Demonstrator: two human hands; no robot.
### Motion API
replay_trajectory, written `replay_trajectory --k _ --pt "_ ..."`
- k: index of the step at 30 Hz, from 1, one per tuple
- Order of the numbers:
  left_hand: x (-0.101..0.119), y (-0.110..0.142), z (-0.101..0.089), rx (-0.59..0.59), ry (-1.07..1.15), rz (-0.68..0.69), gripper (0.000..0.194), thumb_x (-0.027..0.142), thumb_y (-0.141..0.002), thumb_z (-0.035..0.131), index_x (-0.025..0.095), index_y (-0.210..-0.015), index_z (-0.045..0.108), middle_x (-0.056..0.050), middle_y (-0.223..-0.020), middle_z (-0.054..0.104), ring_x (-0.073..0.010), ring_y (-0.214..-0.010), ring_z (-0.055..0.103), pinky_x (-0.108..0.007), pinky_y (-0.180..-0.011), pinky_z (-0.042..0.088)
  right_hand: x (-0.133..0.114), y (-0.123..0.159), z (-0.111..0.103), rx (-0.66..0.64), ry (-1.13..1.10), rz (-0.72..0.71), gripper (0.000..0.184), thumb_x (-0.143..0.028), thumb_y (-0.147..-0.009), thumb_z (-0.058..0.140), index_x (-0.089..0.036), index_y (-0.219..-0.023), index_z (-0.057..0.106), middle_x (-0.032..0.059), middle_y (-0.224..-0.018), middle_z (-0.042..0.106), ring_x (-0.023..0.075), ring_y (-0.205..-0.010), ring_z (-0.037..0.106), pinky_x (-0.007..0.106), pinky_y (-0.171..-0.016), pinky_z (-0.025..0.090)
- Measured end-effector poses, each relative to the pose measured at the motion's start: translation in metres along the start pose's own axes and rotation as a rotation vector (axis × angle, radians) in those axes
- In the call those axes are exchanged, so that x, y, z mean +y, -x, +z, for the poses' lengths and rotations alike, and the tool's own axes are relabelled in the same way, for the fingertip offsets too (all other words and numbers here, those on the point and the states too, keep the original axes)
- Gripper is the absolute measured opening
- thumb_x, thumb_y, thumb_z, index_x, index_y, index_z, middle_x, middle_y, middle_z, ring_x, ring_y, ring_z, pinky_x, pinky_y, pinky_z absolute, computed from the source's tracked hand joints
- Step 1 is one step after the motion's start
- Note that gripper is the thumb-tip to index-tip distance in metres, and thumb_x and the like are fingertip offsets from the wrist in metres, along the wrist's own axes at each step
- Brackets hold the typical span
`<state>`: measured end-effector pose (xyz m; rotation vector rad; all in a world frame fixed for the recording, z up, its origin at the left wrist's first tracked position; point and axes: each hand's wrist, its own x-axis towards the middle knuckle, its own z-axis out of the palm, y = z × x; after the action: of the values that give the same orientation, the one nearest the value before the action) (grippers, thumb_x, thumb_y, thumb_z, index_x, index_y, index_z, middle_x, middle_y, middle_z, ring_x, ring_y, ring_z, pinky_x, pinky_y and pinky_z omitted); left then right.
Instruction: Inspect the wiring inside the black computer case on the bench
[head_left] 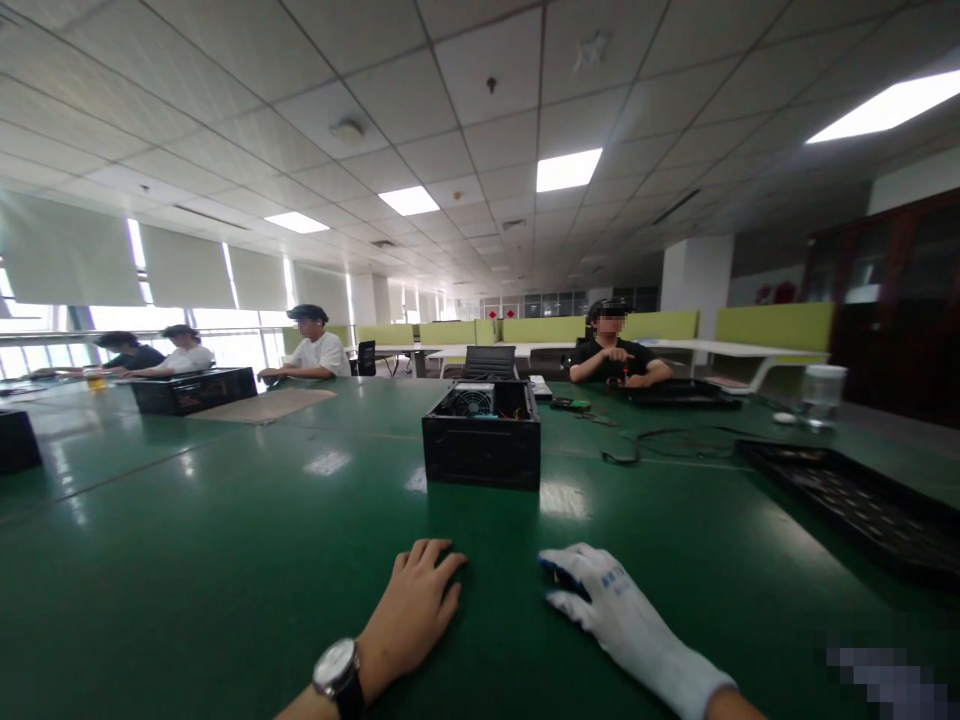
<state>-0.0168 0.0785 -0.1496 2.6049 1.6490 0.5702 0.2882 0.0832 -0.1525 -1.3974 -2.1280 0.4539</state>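
My left hand [421, 598], bare and wearing a wristwatch [336, 668], rests palm down on the green tabletop [285, 560]. Its fingers are stretched out with nothing in them. My right hand [600, 590] wears a white work glove with a blue-coated palm and fingertips. Those fingers curve over the table, the thumb apart from them; a tiny yellowish speck shows in the dark gap, too small to name. Beyond both hands stands a black computer case [482, 450], its top uncovered, with a fan [474, 403] and some wires showing inside. Neither hand touches it.
A black tray-like panel [855, 510] lies at right, near loose cables [675, 440] and a clear jar [821, 400]. A person [619, 355] sits across, handling something beside a black tray [682, 395]. More people sit at left, near another black case [195, 390].
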Motion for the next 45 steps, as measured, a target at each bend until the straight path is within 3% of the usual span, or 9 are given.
replay_trajectory --k 9,14,18,26,29,32,35,38,45 --pt "-0.001 0.0 -0.001 -0.015 0.006 -0.004 0.038 0.035 -0.1 0.042 0.032 -0.135 0.057 -0.007 -0.143 0.05 -0.0259 -0.132 0.044 -0.047 -0.108 0.037 0.006 0.001 0.0 -0.023 -0.031 0.03 0.05 -0.052 -0.091 0.056 -0.029 -0.135 0.06 0.0073 -0.13 0.06 0.03 -0.125 0.051 0.042 -0.108 0.04" --pt "-0.001 0.0 -0.001 -0.018 0.014 -0.01 0.038 0.035 -0.1 0.042 0.031 -0.135 0.057 -0.006 -0.144 0.049 -0.0253 -0.132 0.044 -0.047 -0.109 0.037 0.004 0.0 -0.002 0.009 -0.061 0.194 0.06 -0.06 -0.091 0.051 -0.024 -0.139 0.056 0.0116 -0.132 0.058 0.0334 -0.126 0.05 0.046 -0.106 0.041" --pt "-0.001 -0.001 -0.002 -0.009 0.005 -0.008 0.037 0.033 -0.1 0.042 0.031 -0.134 0.058 -0.007 -0.143 0.051 -0.0257 -0.133 0.044 -0.048 -0.109 0.037 0.0 0.0 -0.003 0.027 -0.022 0.076 0.05 -0.051 -0.088 0.059 -0.025 -0.13 0.064 0.0096 -0.128 0.061 0.0315 -0.126 0.049 0.042 -0.109 0.038" --pt "-0.005 -0.003 0.007 0.018 0.115 0.029 0.035 0.034 -0.102 0.039 0.027 -0.131 0.057 -0.007 -0.142 0.049 -0.0255 -0.139 0.038 -0.049 -0.117 0.034 0.006 -0.004 -0.005 0.08 -0.124 0.158 0.054 -0.055 -0.084 0.061 -0.026 -0.129 0.064 0.0087 -0.127 0.063 0.0318 -0.126 0.052 0.043 -0.108 0.04" --pt "0.003 -0.029 -0.001 0.129 0.092 0.107 0.037 0.032 -0.102 0.039 0.028 -0.136 0.051 -0.006 -0.15 0.039 -0.0254 -0.149 0.022 -0.049 -0.123 0.027 0.016 -0.012 -0.014 0.256 -0.212 0.335 0.062 -0.059 -0.088 0.05 -0.017 -0.132 0.061 0.0137 -0.128 0.064 0.0325 -0.123 0.056 0.043 -0.106 0.042" --pt "0.02 -0.09 -0.026 0.252 -0.092 0.199 0.039 0.032 -0.102 0.041 0.027 -0.14 0.046 -0.006 -0.153 0.033 -0.0248 -0.151 0.015 -0.046 -0.124 0.025 0.028 -0.02 -0.021 0.363 -0.216 0.384 0.063 -0.055 -0.091 0.042 -0.011 -0.132 0.06 0.0166 -0.129 0.063 0.0325 -0.123 0.057 0.042 -0.107 0.042" --pt "0.038 -0.163 -0.051 0.313 -0.187 0.201 0.039 0.035 -0.104 0.038 0.022 -0.14 0.047 -0.01 -0.144 0.045 -0.0254 -0.144 0.03 -0.044 -0.12 0.028 0.038 -0.023 -0.019 0.382 -0.216 0.368 0.061 -0.056 -0.09 0.046 -0.013 -0.13 0.062 0.0147 -0.127 0.065 0.0314 -0.122 0.058 0.04 -0.106 0.043" --pt "0.048 -0.216 -0.055 0.283 -0.213 0.126 0.036 0.04 -0.104 0.042 0.017 -0.127 0.057 -0.011 -0.118 0.061 -0.0242 -0.118 0.056 -0.046 -0.106 0.043 0.042 -0.022 -0.015 0.383 -0.207 0.379 0.064 -0.059 -0.089 0.047 -0.014 -0.133 0.06 0.0142 -0.131 0.063 0.0322 -0.126 0.055 0.042 -0.107 0.042" --pt "0.062 -0.233 -0.043 0.248 -0.253 -0.065 0.033 0.044 -0.099 0.055 0.014 -0.108 0.064 -0.009 -0.113 0.064 -0.0236 -0.11 0.06 -0.048 -0.101 0.046 0.041 -0.023 -0.016 0.425 -0.202 0.413 0.069 -0.062 -0.087 0.045 -0.012 -0.132 0.061 0.0157 -0.131 0.063 0.0327 -0.125 0.056 0.043 -0.108 0.042"
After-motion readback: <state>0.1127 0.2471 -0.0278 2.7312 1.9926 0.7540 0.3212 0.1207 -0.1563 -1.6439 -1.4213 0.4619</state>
